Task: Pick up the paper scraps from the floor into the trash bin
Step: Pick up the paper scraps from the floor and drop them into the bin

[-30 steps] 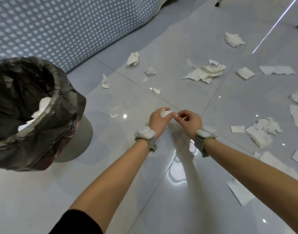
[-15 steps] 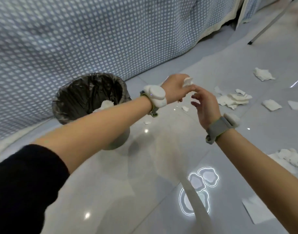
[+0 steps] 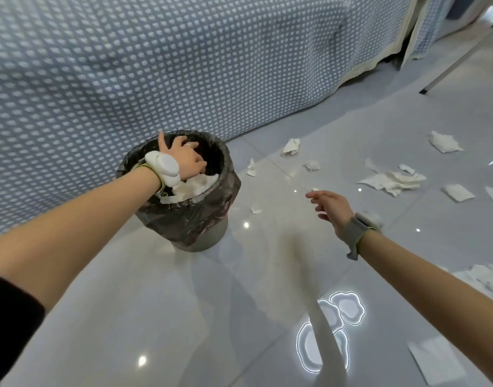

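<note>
Black crinkled liner wraps the round trash bin (image 3: pixel 183 219); left hand (image 3: pixel 183 160) spreads open over it (empty), right hand (image 3: pixel 333 209) open above crumpled paper scraps (image 3: pixel 393 181)

Left hand (image 3: pixel 185 160): a thin ring (image 3: pixel 187 145) sits on one finger; just behind the hand, a rounded white module (image 3: pixel 163 168) is strapped to the wrist on a band with a yellow-green edge. A black sleeve (image 3: pixel 10 317) covers the upper arm. Right hand (image 3: pixel 333 209): a grey wrist strap (image 3: pixel 354 235) with a yellow-green edge carries a white module, mostly hidden.
</note>
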`<state>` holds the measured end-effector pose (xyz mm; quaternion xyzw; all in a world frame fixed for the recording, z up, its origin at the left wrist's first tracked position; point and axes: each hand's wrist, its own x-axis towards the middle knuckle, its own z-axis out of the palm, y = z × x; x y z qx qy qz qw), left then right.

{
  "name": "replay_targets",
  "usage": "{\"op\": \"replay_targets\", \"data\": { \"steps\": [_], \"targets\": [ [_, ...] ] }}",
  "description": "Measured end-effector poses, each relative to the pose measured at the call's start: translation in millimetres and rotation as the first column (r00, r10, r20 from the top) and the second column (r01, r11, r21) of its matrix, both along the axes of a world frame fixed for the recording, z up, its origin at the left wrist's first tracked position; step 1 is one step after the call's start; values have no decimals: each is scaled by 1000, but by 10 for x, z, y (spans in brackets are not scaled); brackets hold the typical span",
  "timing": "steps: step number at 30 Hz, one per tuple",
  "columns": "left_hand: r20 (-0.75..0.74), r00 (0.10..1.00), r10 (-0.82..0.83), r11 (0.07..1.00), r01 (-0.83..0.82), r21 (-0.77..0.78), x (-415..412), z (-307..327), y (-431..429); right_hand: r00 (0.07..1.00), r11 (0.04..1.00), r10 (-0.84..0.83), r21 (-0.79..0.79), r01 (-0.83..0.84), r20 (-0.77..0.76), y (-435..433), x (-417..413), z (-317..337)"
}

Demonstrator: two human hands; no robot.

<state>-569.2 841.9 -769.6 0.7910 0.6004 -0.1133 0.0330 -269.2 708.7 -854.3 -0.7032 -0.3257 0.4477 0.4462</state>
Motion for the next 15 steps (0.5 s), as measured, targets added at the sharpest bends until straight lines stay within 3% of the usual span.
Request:
{"op": "replay_targets", "data": {
  "steps": [4,6,9,15],
  "targets": [
    [159,985,-64,971,24,239,-4,-15,225,989,988,128,-100,-121,74,139,-48,-108],
    [177,982,-67,976,28,217,35,-39,368,973,965,210,-182,-191,94,249,-131,-229],
    [32,982,-188,968,180,174,127,-183,548,920,901,368,-299,-315,139,350,-340,-570],
    [115,946,-304,945,283,166,273,-164,922,763,844,529,-326,-427,372,933,-768,-1120]
  ]
}}
